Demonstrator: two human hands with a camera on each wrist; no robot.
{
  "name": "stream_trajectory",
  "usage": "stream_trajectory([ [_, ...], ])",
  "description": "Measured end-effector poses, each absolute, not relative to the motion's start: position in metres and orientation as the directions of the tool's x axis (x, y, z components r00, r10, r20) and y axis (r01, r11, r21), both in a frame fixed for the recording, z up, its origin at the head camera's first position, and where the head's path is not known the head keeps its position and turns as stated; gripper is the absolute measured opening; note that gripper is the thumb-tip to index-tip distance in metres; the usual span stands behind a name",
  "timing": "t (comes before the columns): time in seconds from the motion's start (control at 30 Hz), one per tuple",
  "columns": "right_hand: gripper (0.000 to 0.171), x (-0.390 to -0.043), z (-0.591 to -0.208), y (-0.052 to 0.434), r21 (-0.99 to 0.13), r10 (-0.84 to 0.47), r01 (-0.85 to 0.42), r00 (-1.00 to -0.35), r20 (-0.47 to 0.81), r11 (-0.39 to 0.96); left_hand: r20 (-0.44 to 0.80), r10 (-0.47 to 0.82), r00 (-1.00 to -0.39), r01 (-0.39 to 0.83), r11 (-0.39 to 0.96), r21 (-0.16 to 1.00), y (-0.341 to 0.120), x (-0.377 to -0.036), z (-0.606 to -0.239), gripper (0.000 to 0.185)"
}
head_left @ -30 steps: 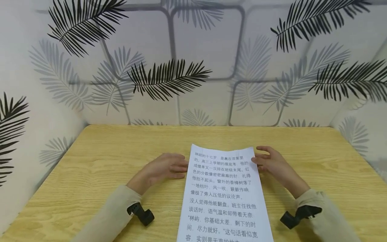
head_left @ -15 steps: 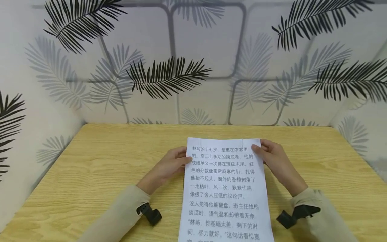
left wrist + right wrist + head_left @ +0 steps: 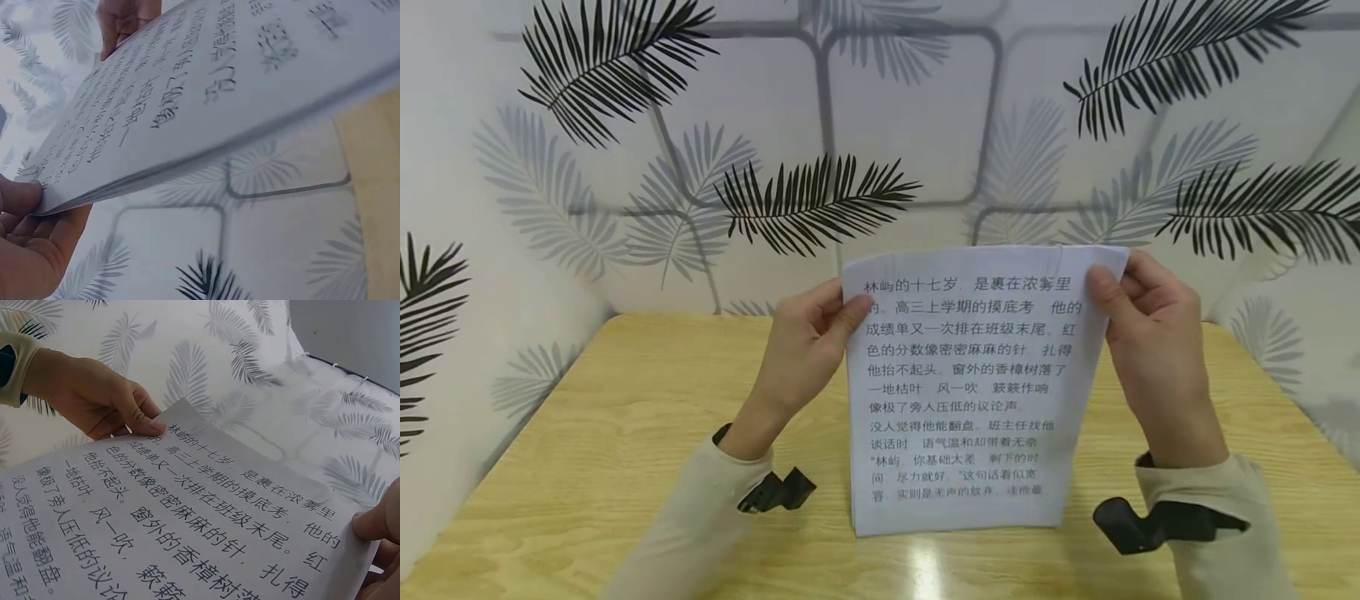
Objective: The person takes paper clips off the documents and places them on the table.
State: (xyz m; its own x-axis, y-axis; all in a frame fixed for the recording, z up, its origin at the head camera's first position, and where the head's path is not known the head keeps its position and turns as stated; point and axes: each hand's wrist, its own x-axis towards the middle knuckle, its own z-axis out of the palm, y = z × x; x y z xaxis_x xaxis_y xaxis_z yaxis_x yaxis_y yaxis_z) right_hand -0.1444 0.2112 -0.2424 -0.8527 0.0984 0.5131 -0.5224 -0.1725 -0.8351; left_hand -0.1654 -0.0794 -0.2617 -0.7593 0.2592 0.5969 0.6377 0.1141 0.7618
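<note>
Two upper corner areas of the paper stack (image 3: 962, 392) sit pinched in my left hand (image 3: 805, 335) and right hand (image 3: 1159, 342), equally near, its long axis apparently running downward between.

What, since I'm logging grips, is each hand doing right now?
Left hand: holding the paper near its upper left corner, thumb in front.
Right hand: holding the same paper near its upper right corner, thumb in front.
</note>
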Motion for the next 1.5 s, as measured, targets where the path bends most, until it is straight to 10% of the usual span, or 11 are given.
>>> stream_trajectory([
  [0.2,0.015,-0.142,-0.233,0.201,-0.768,0.141,-0.575,-0.817,0.559,-0.282,0.631,0.184,-0.753,0.657,0.162,0.736,-0.081,-0.156,-0.246,0.017],
  [0.37,0.014,-0.140,-0.228,0.200,-0.788,0.199,-0.616,-0.772,0.604,0.001,0.672,0.144,-0.727,0.687,0.172,0.706,-0.076,-0.156,-0.249,0.015],
  [0.57,0.021,-0.125,-0.212,0.177,-0.431,0.187,-0.628,-0.418,0.889,0.647,0.790,0.032,-0.612,0.767,0.266,0.583,-0.070,-0.146,-0.242,0.014],
  [0.7,0.018,-0.108,-0.201,0.142,-0.252,0.089,-0.666,-0.268,0.959,0.702,0.814,0.031,-0.581,0.790,0.264,0.554,-0.066,-0.135,-0.238,0.013],
  [1.03,0.010,-0.119,-0.205,0.104,-0.285,-0.091,-0.718,-0.435,0.896,0.635,0.743,0.106,-0.661,0.742,0.236,0.627,-0.046,-0.126,-0.251,0.016],
  [1.5,0.019,-0.122,-0.210,0.121,-0.419,-0.169,-0.654,-0.642,0.747,0.630,0.784,0.279,-0.555,0.822,0.330,0.464,-0.039,-0.126,-0.259,0.013],
])
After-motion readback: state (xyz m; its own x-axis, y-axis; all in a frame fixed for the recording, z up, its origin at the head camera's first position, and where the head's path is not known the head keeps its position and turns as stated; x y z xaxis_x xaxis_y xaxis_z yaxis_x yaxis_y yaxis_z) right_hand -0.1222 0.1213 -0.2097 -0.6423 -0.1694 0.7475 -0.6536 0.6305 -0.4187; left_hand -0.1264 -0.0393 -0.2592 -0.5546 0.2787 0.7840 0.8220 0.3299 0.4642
